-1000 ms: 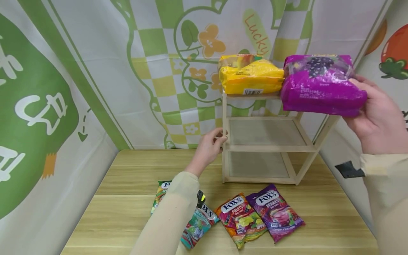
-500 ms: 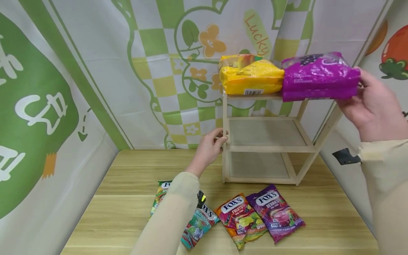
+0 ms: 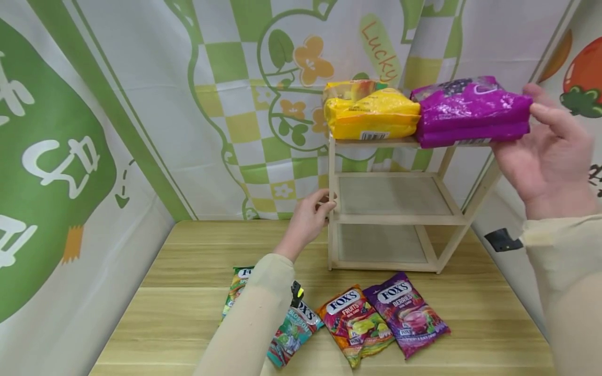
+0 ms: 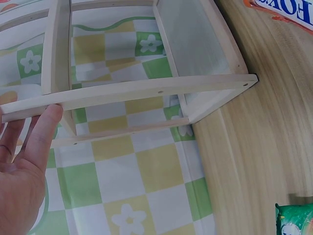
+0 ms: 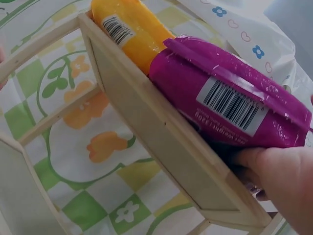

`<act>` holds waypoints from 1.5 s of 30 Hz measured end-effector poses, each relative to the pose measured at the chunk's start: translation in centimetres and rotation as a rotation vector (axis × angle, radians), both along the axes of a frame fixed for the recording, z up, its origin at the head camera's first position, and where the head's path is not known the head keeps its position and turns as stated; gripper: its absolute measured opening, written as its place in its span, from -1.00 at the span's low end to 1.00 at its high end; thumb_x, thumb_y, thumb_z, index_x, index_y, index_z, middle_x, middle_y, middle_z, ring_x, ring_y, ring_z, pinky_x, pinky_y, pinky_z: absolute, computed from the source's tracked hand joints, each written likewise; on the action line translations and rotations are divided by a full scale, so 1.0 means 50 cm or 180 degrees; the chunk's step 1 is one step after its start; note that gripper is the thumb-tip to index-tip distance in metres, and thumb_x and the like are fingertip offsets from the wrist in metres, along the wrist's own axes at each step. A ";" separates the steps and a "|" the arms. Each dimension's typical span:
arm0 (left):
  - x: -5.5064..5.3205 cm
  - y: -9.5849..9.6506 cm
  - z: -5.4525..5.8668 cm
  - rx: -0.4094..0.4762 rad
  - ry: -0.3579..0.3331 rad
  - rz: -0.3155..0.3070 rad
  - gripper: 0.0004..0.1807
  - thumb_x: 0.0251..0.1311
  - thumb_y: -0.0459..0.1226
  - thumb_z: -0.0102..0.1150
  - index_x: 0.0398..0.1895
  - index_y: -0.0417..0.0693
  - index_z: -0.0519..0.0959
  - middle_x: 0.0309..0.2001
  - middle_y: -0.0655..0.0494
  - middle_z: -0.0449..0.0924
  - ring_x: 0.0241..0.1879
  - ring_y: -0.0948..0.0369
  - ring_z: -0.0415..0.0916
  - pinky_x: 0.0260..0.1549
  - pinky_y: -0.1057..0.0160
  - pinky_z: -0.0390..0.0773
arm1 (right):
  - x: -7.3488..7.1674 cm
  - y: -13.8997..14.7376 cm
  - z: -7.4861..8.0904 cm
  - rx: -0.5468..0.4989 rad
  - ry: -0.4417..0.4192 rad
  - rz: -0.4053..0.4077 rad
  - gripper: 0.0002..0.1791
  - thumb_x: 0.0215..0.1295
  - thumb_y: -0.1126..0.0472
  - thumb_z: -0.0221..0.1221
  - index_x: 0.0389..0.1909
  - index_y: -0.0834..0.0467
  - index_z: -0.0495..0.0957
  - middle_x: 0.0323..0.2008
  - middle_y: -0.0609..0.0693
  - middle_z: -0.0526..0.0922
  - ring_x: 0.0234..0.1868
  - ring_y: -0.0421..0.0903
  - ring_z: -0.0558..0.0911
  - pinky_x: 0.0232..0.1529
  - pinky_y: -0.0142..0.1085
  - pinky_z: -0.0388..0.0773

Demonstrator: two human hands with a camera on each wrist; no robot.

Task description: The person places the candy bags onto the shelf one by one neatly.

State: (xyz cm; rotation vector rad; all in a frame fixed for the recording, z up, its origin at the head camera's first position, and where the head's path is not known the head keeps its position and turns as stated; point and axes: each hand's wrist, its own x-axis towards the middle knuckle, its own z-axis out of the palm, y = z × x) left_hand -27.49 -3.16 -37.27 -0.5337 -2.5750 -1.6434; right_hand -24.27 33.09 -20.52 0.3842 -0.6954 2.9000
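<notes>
My left hand point(image 3: 309, 216) grips the left post of a small wooden shelf rack point(image 3: 400, 219), thumb and fingers around the upright. In the left wrist view the fingers point(image 4: 41, 139) touch that wooden bar. At the rack's top right, my right hand point(image 3: 547, 156) holds the right end of a purple candy bag point(image 3: 472, 117). The right wrist view shows part of the hand point(image 5: 274, 169) under the bag's end, partly hidden. The purple bag lies over the top shelf, its left end against a yellow candy bag point(image 3: 371, 115).
On the wooden table point(image 3: 178, 292) before the rack lie a Fox's Fruits bag point(image 3: 355, 321), a Fox's Berries bag point(image 3: 406, 316), a teal bag point(image 3: 291, 334) and a green bag point(image 3: 235, 287), the last two partly behind my left arm. Printed cloth point(image 3: 235, 125) hangs behind.
The purple bag has come down and back onto the top shelf beside the yellow bag. My right hand has moved slightly left and its hold has loosened. My left hand stays put.
</notes>
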 end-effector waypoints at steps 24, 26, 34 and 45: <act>0.001 -0.002 0.000 0.0031 -0.0023 0.0011 -0.57 0.57 -0.18 0.02 0.40 -0.10 0.43 0.17 -0.09 0.54 0.03 0.03 0.63 -0.12 0.24 0.75 | 0.050 -0.040 -0.021 0.2849 -0.0292 -0.1990 -0.24 0.21 0.37 0.42 0.41 -0.01 0.37 0.44 -0.01 0.41 0.39 -0.08 0.41 0.21 -0.50 0.50; 0.001 -0.002 0.000 0.0031 -0.0011 0.0003 -0.57 0.57 -0.18 0.02 0.40 -0.11 0.43 0.16 -0.09 0.55 0.03 0.03 0.63 -0.14 0.25 0.75 | 0.054 -0.041 -0.022 0.3163 -0.0359 -0.2138 -0.25 0.26 0.32 0.39 0.44 -0.05 0.35 0.46 -0.03 0.41 0.41 -0.12 0.39 0.26 -0.52 0.43; -0.001 0.001 -0.001 0.0083 -0.0050 -0.0012 -0.57 0.57 -0.19 0.02 0.40 -0.13 0.43 0.16 -0.11 0.55 0.03 0.01 0.63 -0.06 0.08 0.75 | 0.059 -0.053 -0.028 0.4569 -0.0200 -0.3067 -0.32 0.38 0.26 0.31 0.47 -0.09 0.35 0.43 -0.04 0.46 0.38 -0.22 0.46 0.41 -0.43 0.33; 0.001 0.001 -0.001 0.0097 -0.0047 -0.0009 -0.57 0.57 -0.19 0.02 0.39 -0.12 0.44 0.16 -0.11 0.55 0.03 0.01 0.62 -0.06 0.06 0.75 | 0.058 -0.077 -0.041 0.5557 0.1241 -0.4398 -0.58 0.35 0.37 0.31 0.22 0.18 0.62 0.37 0.23 0.46 0.50 0.18 0.30 0.55 -0.10 0.14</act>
